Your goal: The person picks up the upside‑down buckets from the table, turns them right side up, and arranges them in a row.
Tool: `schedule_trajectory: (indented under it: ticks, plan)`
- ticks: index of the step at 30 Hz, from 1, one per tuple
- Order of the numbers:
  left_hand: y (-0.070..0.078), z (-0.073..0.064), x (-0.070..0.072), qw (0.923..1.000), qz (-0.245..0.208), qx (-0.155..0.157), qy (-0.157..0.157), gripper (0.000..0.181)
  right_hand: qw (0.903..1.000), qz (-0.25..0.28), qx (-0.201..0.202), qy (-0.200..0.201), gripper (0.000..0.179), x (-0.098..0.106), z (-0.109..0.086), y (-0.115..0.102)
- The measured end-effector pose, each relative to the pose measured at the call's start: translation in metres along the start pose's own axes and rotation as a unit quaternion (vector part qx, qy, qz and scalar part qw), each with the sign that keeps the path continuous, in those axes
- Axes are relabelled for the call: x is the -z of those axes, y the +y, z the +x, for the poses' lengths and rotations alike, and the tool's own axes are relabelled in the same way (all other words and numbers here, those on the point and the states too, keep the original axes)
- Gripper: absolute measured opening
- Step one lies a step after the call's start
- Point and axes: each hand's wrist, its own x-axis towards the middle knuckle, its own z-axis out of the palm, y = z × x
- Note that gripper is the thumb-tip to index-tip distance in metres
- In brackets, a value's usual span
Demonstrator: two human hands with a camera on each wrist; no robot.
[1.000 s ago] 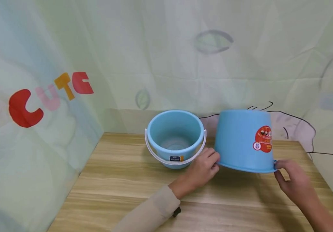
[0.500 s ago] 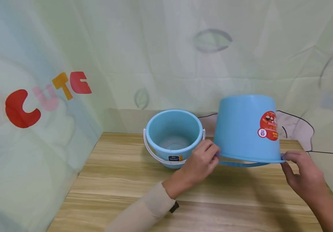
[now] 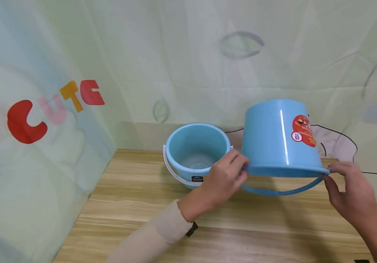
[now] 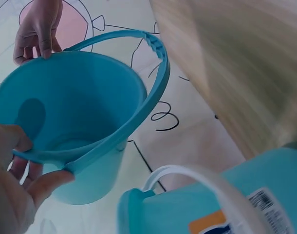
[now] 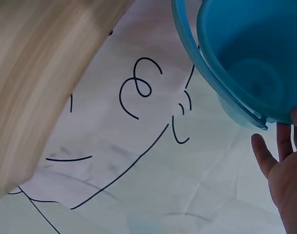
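Note:
Both hands hold a blue plastic bucket (image 3: 267, 135) upside down and tilted above the table, its mouth facing down and toward me. My left hand (image 3: 226, 177) pinches the rim on one side; in the left wrist view its fingers (image 4: 22, 139) curl over that rim. On the opposite side my right hand (image 3: 353, 193) pinches the rim between thumb and fingers. The bucket's blue handle (image 3: 280, 191) hangs below the mouth. A second, lighter blue bucket (image 3: 198, 146) with a white handle (image 3: 172, 171) stands upright to the left, partly covered by my left hand.
The wooden table (image 3: 126, 204) ends at a printed cloth backdrop (image 3: 188, 65) behind and at both sides. A red sticker (image 3: 303, 129) marks the held bucket's side. Part of a black strap (image 3: 191, 229) shows at my left wrist.
The held bucket has risen off the table and tipped so its mouth turns toward me. Its handle has swung down into view. The upright bucket stays in place.

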Motion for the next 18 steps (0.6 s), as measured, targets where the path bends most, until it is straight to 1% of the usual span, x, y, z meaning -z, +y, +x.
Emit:
schedule_trajectory:
  ticks: [4,7,8,10,11,12,14,15,18]
  plan:
    - [0.001,0.007,0.008,0.9989,-0.011,0.027,-0.035,0.015,0.9995,-0.004,-0.014,-0.027,0.073,0.006,0.007,-0.004]
    - [0.0,0.012,0.013,0.997,-0.028,0.042,-0.059,0.015,0.9986,-0.004,-0.021,-0.049,0.07,0.01,0.014,-0.007]
    - [0.0,0.013,0.014,0.9962,-0.034,0.045,-0.066,0.015,0.9982,-0.005,-0.025,-0.055,0.059,0.011,0.016,-0.008]
    - [-0.001,0.017,0.017,0.994,-0.053,0.052,-0.08,0.016,0.9971,-0.006,-0.036,-0.067,0.03,0.015,0.021,-0.009]
    - [-0.002,0.019,0.018,0.9929,-0.061,0.054,-0.087,0.016,0.9965,-0.006,-0.042,-0.072,0.019,0.016,0.023,-0.009]
    - [-0.002,0.02,0.019,0.9915,-0.068,0.058,-0.094,0.016,0.9958,-0.006,-0.05,-0.077,0.021,0.018,0.025,-0.009]
    - [-0.003,0.024,0.021,0.9881,-0.083,0.07,-0.109,0.016,0.9952,-0.001,-0.053,-0.082,0.046,0.02,0.03,-0.008]
    - [-0.004,0.026,0.021,0.9863,-0.088,0.078,-0.116,0.015,0.995,0.002,-0.052,-0.085,0.051,0.021,0.032,-0.007]
    - [-0.005,0.033,0.025,0.9792,-0.099,0.105,-0.142,0.015,0.9943,0.005,-0.048,-0.095,0.052,0.022,0.037,-0.006]
